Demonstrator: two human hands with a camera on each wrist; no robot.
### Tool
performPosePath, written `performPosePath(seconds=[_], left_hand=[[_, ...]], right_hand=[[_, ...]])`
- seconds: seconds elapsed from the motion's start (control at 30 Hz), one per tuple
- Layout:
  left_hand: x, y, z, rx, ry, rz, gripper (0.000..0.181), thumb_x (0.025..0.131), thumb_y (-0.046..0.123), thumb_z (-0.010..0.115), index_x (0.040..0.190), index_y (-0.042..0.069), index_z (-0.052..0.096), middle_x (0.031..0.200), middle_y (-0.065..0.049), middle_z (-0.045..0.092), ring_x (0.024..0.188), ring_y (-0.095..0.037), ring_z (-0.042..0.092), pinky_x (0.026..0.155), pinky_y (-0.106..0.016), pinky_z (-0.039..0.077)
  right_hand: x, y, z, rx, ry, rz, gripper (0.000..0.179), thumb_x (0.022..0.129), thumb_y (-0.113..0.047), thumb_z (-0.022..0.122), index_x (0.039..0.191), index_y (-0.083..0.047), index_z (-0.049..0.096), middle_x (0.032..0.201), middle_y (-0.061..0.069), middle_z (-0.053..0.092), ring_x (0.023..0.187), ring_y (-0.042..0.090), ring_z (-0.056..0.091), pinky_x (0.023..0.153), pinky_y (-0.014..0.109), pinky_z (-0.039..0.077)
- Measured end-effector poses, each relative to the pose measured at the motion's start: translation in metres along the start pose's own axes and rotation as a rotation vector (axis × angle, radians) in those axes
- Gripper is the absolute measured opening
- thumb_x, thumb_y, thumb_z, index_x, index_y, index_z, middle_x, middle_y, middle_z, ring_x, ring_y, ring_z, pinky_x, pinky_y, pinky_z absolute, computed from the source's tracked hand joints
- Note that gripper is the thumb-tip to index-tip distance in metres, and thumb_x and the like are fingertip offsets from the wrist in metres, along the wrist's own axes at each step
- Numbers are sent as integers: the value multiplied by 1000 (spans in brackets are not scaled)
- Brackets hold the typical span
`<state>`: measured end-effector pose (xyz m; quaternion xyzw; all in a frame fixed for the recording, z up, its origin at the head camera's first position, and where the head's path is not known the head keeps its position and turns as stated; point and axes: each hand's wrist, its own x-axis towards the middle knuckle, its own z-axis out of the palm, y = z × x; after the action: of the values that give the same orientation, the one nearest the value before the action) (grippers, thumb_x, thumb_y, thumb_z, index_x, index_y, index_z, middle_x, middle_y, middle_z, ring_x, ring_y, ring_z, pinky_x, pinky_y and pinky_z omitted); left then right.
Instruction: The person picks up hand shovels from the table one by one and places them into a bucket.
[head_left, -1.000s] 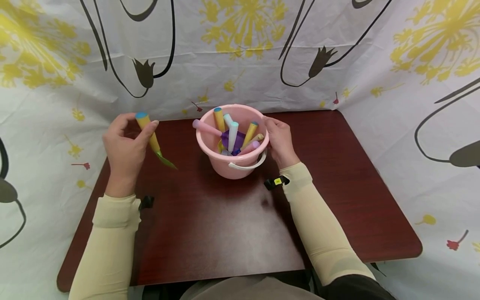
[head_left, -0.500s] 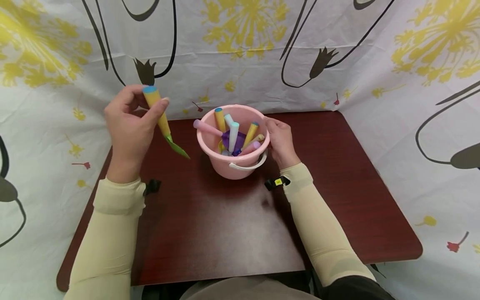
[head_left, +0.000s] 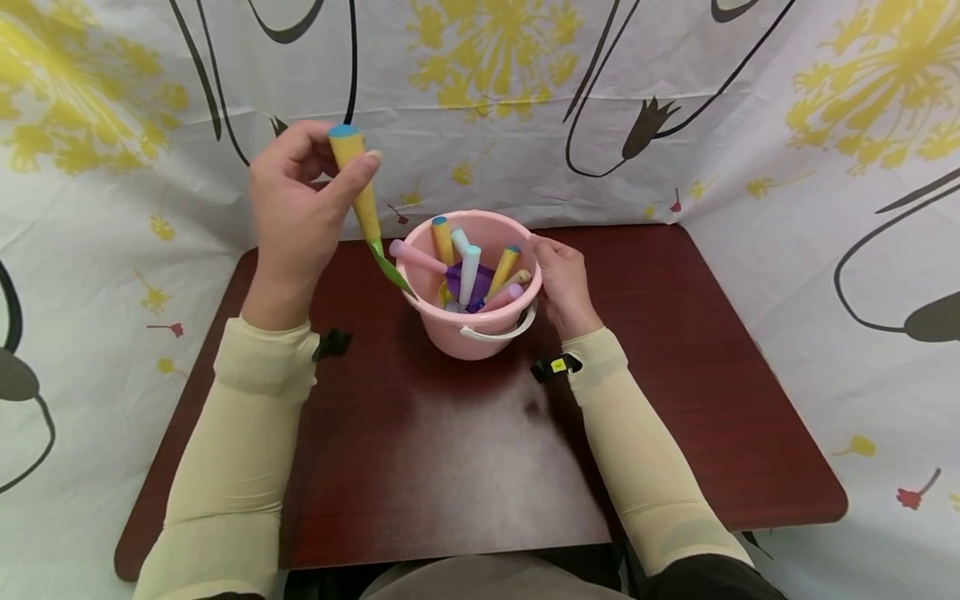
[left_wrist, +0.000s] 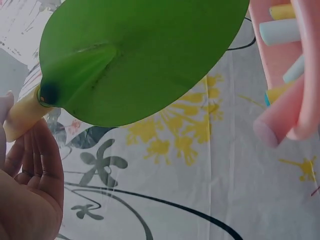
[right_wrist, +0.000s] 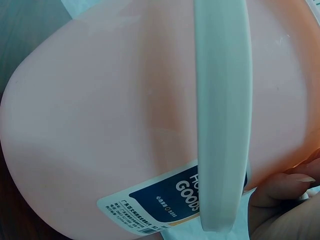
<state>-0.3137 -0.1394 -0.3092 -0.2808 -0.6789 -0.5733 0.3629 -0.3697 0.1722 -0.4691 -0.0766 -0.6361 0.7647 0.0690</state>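
Note:
In the head view my left hand pinches the yellow, blue-tipped handle of a small shovel between thumb and fingers. Its broad green blade fills the top of the left wrist view, and its tip overlaps the left rim of a pink bucket in the head view. My right hand grips the bucket's right rim, thumb and fingers on either side. Several handles stick out of the bucket: yellow ones, pale blue ones and pink ones. A purple blade shows among them.
The bucket stands toward the back of a dark red-brown table. Its white carrying handle hangs down at the front right. A patterned white cloth rises behind the table and along both sides.
My left hand has risen and moved right with the shovel, bringing the green blade from left of the bucket to its rim. My right hand and the bucket have stayed put.

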Motion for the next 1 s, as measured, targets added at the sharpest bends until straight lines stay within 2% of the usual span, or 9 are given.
performPosePath(seconds=[0.13, 0.23, 0.37, 0.43, 0.57, 0.73, 0.83, 1.0], left_hand=[[6, -8, 13, -15, -25, -74, 18, 95, 13, 86, 109, 4, 80, 92, -1, 71, 78, -19, 64, 72, -26, 53], [6, -6, 24, -19, -34, -171, 20, 94, 12, 87, 109, 3, 79, 90, -3, 70, 79, -21, 63, 72, -27, 51], [4, -4, 35, 16, -96, -204, 22, 96, 13, 87, 112, 1, 78, 90, -4, 69, 78, -22, 63, 70, -26, 54], [4, -11, 40, 26, -122, -221, 22, 97, 14, 87, 113, 3, 78, 91, -4, 68, 78, -22, 64, 66, -26, 56], [3, -36, 47, 29, -154, -259, 25, 97, 20, 88, 114, 5, 78, 91, -4, 67, 77, -23, 63, 57, -28, 55], [-1, -54, 54, 69, -190, -304, 28, 96, 26, 90, 112, 6, 78, 92, -4, 68, 82, -22, 63, 71, -28, 55], [-5, -58, 59, 170, -260, -318, 32, 96, 33, 90, 113, 8, 79, 93, -3, 71, 83, -18, 66, 77, -28, 57], [-10, -63, 68, 429, -435, -234, 40, 97, 42, 88, 119, 10, 78, 97, -3, 74, 86, -16, 72, 79, -34, 60]], right_hand=[[1, 0, -1, 12, 0, 8, 35, 108, -25, 68, 133, -4, 78, 102, 17, 78, 47, 6, 57, 42, 20, 42], [1, 1, 0, 4, -4, 8, 35, 108, -27, 68, 133, -4, 79, 104, 17, 78, 49, 7, 58, 43, 19, 43], [1, 1, 0, -14, -7, 5, 35, 109, -28, 67, 133, -5, 79, 105, 19, 77, 46, 7, 55, 43, 20, 41], [0, 0, 0, -16, -8, 4, 36, 109, -28, 67, 134, -5, 78, 106, 19, 77, 46, 7, 55, 43, 20, 41], [1, -1, -1, -12, -9, 4, 37, 109, -30, 68, 134, -4, 78, 107, 18, 77, 49, 7, 60, 43, 20, 43], [1, -2, -1, 3, -8, 3, 36, 108, -27, 67, 133, -3, 78, 105, 18, 77, 50, 7, 60, 43, 19, 43], [1, -3, -2, 7, -10, 6, 36, 108, -24, 67, 134, -2, 77, 102, 16, 77, 49, 6, 59, 42, 19, 42], [3, -4, -3, 8, -3, 15, 35, 108, -23, 66, 135, -3, 77, 101, 17, 77, 47, 6, 57, 41, 19, 40]])
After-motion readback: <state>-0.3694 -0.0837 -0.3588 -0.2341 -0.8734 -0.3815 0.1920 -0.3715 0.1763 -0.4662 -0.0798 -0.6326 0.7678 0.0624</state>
